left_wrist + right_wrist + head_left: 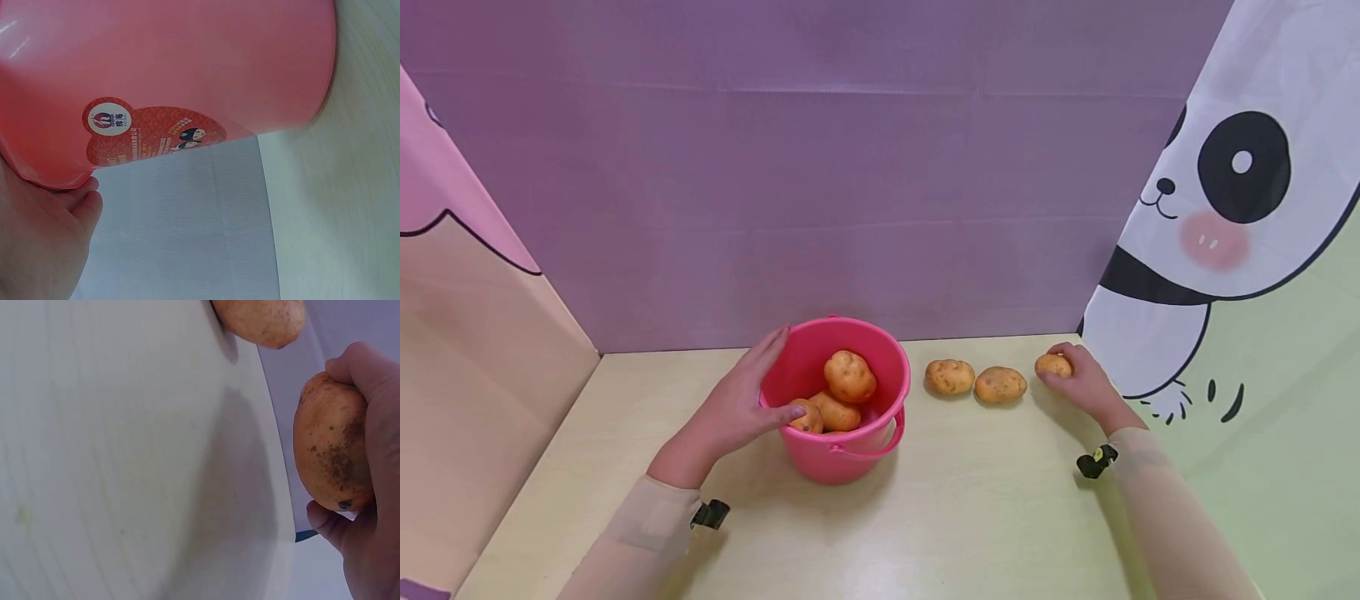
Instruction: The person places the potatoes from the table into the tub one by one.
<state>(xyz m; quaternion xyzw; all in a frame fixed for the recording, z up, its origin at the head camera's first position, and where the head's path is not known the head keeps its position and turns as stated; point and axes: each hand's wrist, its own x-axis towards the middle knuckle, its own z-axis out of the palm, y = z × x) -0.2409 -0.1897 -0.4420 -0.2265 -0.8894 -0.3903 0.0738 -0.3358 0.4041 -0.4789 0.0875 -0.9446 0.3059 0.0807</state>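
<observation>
A pink bucket (831, 462) stands on the table with several potatoes inside, one potato (850, 376) lying on top of the others. My left hand (737, 404) holds the bucket's left side at the rim, thumb over the near edge and fingers along the far side. In the left wrist view, fingertips (89, 209) press close under the rim beside a red label (156, 134). At the right, my right hand (1086, 385) grips a potato (334, 444) between thumb and fingers; a shadow falls on the table beside it.
Two potatoes, the left one (950, 377) and the right one (1001, 385), lie side by side between bucket and right hand. A purple backdrop (850, 208) rises behind the pale table (970, 508). A panda-printed panel (1240, 333) borders the right side.
</observation>
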